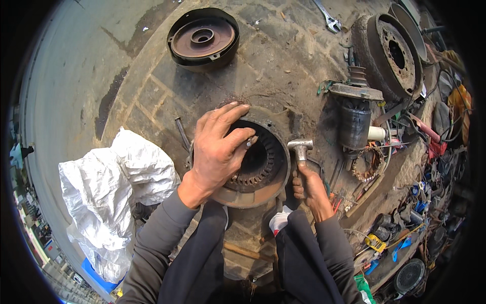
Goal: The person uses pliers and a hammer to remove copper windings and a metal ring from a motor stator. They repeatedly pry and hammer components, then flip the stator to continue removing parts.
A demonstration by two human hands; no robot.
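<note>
A round metal motor housing (242, 198) stands on the ground between my feet, with a ring of slots inside its opening. My left hand (215, 147) is over its left side, thumb and finger closed on a short metal rod (249, 144); only the rod's end shows, and its lower part is hidden. Just right of the housing, my right hand (310, 186) grips a hammer (300, 146) by its handle, the metal head level with the housing's rim and apart from it.
A round metal cover (202, 48) lies at the far left. To the right stand a motor rotor (354, 124), a copper winding ring (368, 163) and a rusty drum (387, 55). An adjustable wrench (329, 20) lies far off. White sacks (101, 187) lie left; tools and scrap crowd the right edge.
</note>
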